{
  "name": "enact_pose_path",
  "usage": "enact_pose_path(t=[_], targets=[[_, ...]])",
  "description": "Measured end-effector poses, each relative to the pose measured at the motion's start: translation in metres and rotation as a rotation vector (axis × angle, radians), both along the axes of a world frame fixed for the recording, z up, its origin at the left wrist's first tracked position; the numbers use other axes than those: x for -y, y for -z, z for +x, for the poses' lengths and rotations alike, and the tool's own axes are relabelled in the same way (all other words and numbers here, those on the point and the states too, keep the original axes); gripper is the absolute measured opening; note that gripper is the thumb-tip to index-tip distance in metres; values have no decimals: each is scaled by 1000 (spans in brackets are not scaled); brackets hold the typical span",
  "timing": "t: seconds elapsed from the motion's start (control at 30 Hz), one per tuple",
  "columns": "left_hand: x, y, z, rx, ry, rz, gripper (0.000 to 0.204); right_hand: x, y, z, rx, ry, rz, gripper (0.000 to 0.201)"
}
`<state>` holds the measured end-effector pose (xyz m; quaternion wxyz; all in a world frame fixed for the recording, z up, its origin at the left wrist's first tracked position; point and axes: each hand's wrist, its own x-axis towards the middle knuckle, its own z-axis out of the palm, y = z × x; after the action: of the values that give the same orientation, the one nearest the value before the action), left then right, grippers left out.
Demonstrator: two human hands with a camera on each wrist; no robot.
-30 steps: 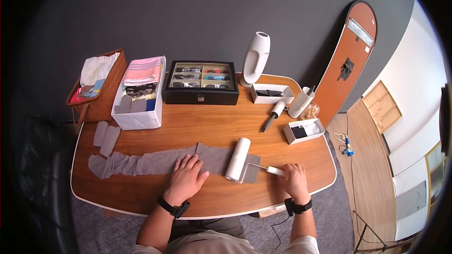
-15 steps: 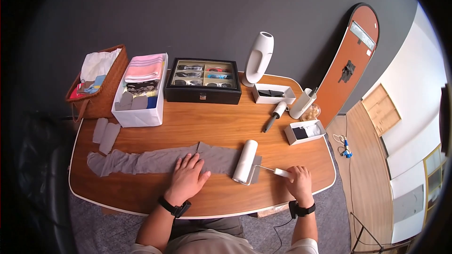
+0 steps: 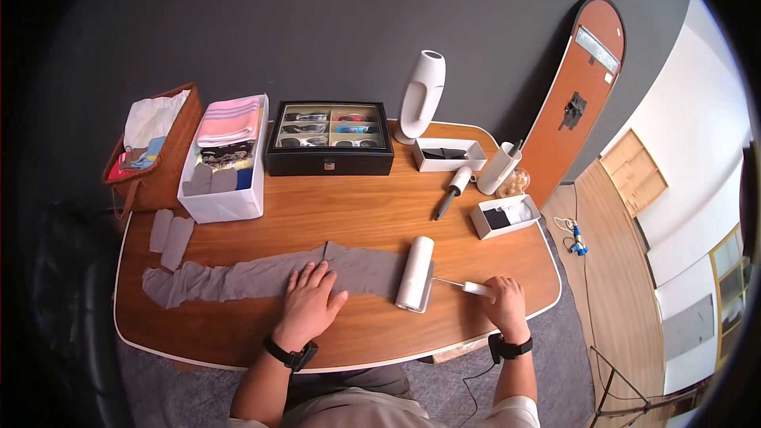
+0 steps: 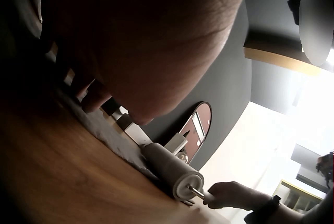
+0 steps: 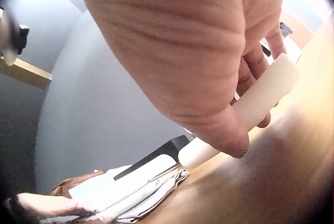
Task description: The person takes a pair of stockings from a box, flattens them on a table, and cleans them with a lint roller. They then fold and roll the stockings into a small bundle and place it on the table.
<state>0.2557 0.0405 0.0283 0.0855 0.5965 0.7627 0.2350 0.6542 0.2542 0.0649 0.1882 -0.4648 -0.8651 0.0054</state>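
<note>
A long, wrinkled grey strip of cloth lies across the front of the table. My left hand rests flat on its middle, fingers spread. At the cloth's right end sits a large white lint roller, covering most of that end. The fingers and thumb of my right hand grip the roller's white handle, low over the wood. A thin wire joins handle and roller. In the left wrist view, the roller shows end-on beyond the palm.
Two rolled grey cloths lie at the left. Behind stand a wicker basket, a white bin of folded clothes, a black glasses case and a white vase. At right are a smaller lint roller and white boxes.
The roller has moved to the right along the cloth to its end, with my right hand drawing the handle that way. My left hand has stayed on the cloth.
</note>
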Motion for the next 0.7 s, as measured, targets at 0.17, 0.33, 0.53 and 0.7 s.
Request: enact_pose_path(t=[0.17, 0.33, 0.53, 0.7], targets=[[0, -7, 3, -12, -2, -19, 56, -2, -3, 39, -52, 82, -55, 27], [1, -4, 2, -19, 2, -4, 58, -5, -9, 61, -88, 100, -19, 31], [2, -5, 2, -26, 0, -13, 57, -27, -5, 63, -366, 346, -28, 26], [2, 0, 1, -25, 5, -15, 61, -57, -5, 73, -300, 605, 225, 26]])
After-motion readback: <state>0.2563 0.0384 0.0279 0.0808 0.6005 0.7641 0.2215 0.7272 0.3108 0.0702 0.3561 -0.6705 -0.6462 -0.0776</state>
